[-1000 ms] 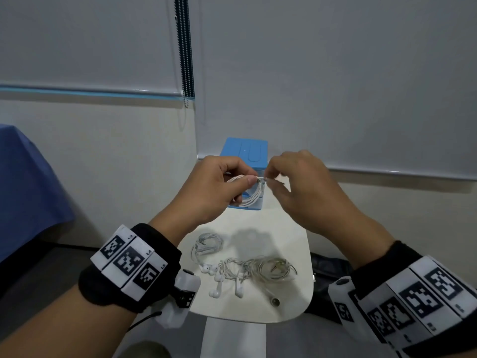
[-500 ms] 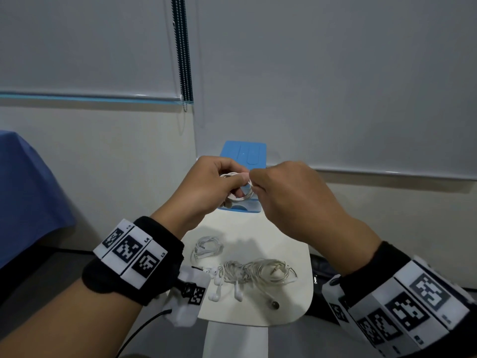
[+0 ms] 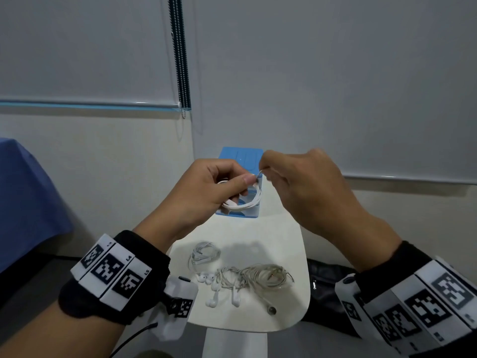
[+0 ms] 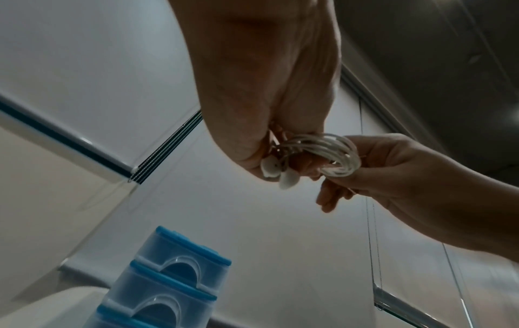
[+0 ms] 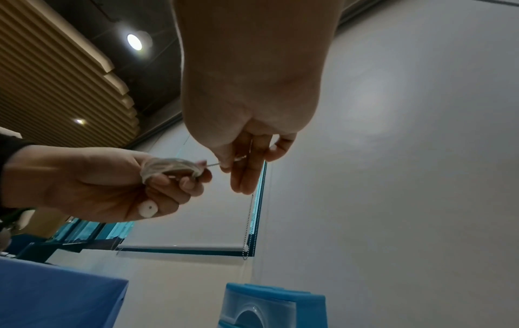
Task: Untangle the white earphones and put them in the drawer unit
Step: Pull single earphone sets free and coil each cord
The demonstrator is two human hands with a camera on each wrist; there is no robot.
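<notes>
Your left hand (image 3: 206,192) holds a wound coil of white earphones (image 3: 247,200) in the air above the far end of the small white table (image 3: 296,254), fingers curled through the loops so the bundle cannot spring apart. Your right hand (image 3: 304,187) pinches the free end of the cord (image 3: 260,173) between thumb and forefinger, just beside your left thumb; that looks like the way to keep the last stretch taut while you wrap or tuck it. You work directly in front of the blue drawer unit (image 3: 241,161), which stands at the table's far edge, so the finished coil should have only a short way to go. The remaining earphones (image 3: 247,280) lie in a tangled heap on the near part of the table, with a smaller separate coil (image 3: 204,254) just beyond them. The head view hides what lies under your hands. The left wrist view shows two earbuds (image 4: 278,172) hanging below your left palm and the stacked drawers with their scooped fronts, all appearing closed. The right wrist view shows the pinch itself, with the short taut cord bridging the two hands, and your other right fingers (image 5: 250,168) held straight and clear of the wire.
</notes>
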